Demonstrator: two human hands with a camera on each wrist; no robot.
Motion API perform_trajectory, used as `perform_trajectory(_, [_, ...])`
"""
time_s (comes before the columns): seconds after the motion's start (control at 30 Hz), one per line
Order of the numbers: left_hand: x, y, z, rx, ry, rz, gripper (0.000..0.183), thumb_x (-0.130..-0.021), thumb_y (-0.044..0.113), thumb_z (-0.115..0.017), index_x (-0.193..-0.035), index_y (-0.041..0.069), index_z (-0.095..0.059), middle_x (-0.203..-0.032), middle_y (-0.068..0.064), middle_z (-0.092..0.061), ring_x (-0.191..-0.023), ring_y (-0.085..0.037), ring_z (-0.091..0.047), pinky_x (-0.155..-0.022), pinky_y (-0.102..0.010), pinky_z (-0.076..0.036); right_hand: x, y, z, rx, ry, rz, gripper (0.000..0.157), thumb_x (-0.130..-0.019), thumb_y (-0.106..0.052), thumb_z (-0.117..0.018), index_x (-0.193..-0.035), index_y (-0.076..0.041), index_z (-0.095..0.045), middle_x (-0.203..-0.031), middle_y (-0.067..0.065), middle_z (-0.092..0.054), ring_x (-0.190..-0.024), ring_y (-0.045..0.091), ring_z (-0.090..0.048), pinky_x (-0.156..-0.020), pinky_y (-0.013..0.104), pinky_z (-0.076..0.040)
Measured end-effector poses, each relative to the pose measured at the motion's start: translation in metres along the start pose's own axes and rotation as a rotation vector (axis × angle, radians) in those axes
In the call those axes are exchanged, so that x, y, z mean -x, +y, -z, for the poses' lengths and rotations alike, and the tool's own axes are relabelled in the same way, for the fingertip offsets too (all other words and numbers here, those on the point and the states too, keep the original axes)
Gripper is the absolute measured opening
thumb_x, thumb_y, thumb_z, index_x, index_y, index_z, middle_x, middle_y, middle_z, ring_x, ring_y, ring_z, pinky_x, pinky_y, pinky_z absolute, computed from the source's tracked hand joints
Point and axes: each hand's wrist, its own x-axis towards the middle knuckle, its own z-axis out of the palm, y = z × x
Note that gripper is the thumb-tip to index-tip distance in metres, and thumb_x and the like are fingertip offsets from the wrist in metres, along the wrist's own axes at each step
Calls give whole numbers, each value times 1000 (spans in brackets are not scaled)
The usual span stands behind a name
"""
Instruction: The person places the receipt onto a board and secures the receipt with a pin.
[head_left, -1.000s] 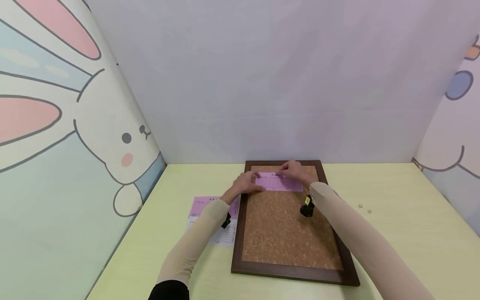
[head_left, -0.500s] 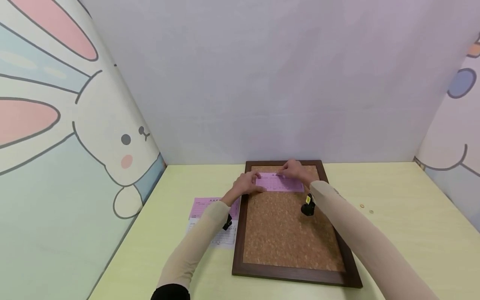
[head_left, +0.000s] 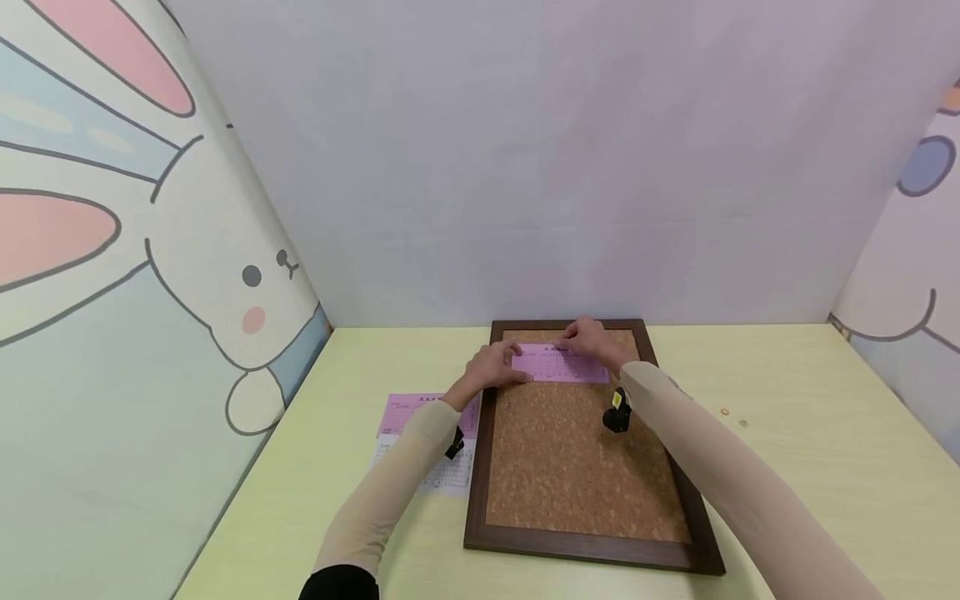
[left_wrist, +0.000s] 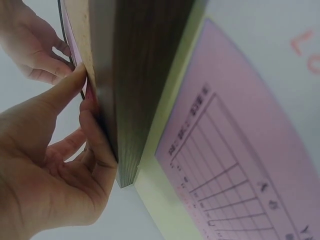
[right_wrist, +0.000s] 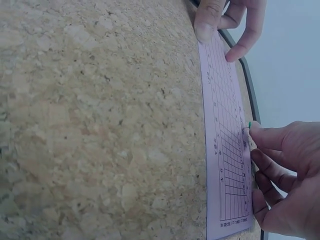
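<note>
A pink printed form (head_left: 558, 365) lies near the far end of a cork board (head_left: 585, 467) with a dark brown frame. My left hand (head_left: 491, 365) rests at the form's left edge, thumb and a finger spread and pressing its corners onto the cork. At the upper edge, my right hand (head_left: 588, 337) pinches a pushpin (right_wrist: 250, 124), of which a small green part shows beside the thumb tip. Its thin needle points at the paper; whether it has entered the cork, I cannot tell. The right hand's other fingers are bent against the board.
Left of the board lie another pink form (head_left: 405, 410) and a white printed sheet (head_left: 450, 475), partly under my left sleeve. Two small brass-coloured pieces (head_left: 724, 411) sit on the pale table (head_left: 810, 483) at right. A light wall (head_left: 570, 183) stands behind the board.
Both hands stay at the form's edges, with only a slight shift of the right fingers along the upper edge. The head view has moved a little.
</note>
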Motion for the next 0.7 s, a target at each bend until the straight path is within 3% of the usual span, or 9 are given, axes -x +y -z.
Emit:
perform_trajectory(0.3, [2, 3, 3, -11, -5, 12, 55, -87, 42, -81, -131, 15, -62, -87, 1, -55, -70, -13, -47, -58, -26, -34, -4, 0, -4, 18, 9, -32, 27, -101, -20, -65, -113, 1, -75, -106, 14, -74, -86, 18, -57, -73, 27, -45])
perform_trajectory(0.7, [7, 3, 2, 1, 13, -8, 55, -88, 42, -80, -132, 14, -62, -96, -3, -60, -79, -15, -48, -62, -26, -34, 0, 3, -4, 37, 18, 43, 30, -103, -22, -62, -117, 1, -74, -108, 15, -74, -85, 17, -55, -74, 27, -43])
